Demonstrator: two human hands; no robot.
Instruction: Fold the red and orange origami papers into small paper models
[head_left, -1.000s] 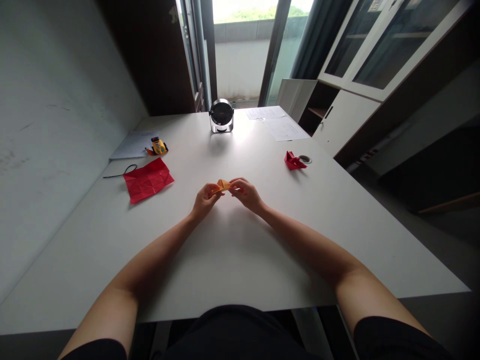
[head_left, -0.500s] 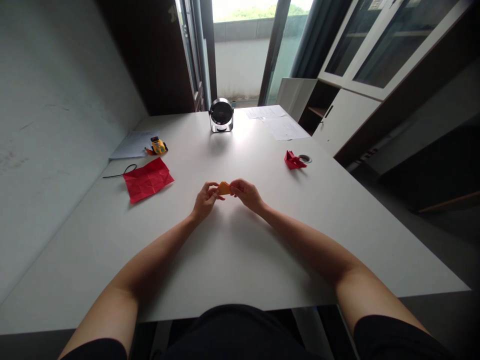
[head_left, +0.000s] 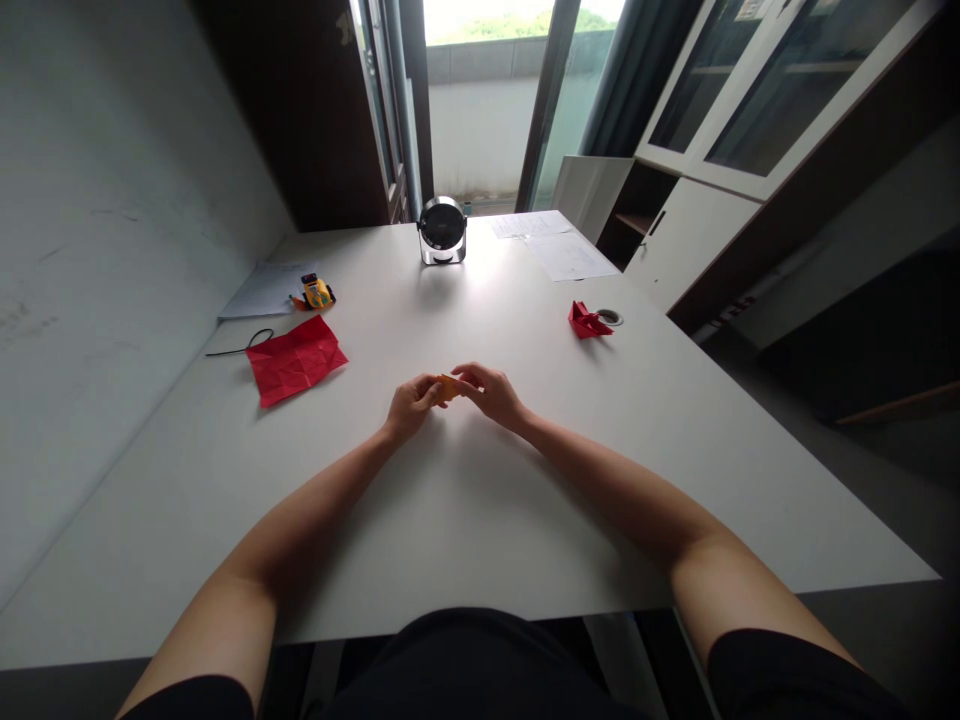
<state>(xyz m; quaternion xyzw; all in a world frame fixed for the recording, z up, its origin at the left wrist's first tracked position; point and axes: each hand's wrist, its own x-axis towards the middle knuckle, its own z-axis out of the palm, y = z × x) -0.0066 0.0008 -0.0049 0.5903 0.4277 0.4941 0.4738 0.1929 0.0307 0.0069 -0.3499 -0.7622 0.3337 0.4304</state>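
A small piece of folded orange paper (head_left: 448, 387) is held just above the middle of the white table (head_left: 480, 520). My left hand (head_left: 412, 405) pinches its left side between thumb and fingers. At the right side, my right hand (head_left: 491, 393) has its thumb against the paper with curled fingers beside it; part of the paper is hidden by the fingers. To the left lies a creased red paper sheet (head_left: 296, 360), flat on the table. A folded red paper figure (head_left: 589, 320) rests on the right.
A roll of tape (head_left: 610, 317) touches the red figure. At the back stands a round black device on a metal stand (head_left: 442, 228). Printed papers (head_left: 570, 257) lie back right. A yellow toy (head_left: 318, 292) and a black cord (head_left: 232, 351) are on the left, near the wall.
The orange paper has dropped slightly and turned, so less of it shows. My left fingers have closed further round it, and the right hand has shifted its fingers on its edge.
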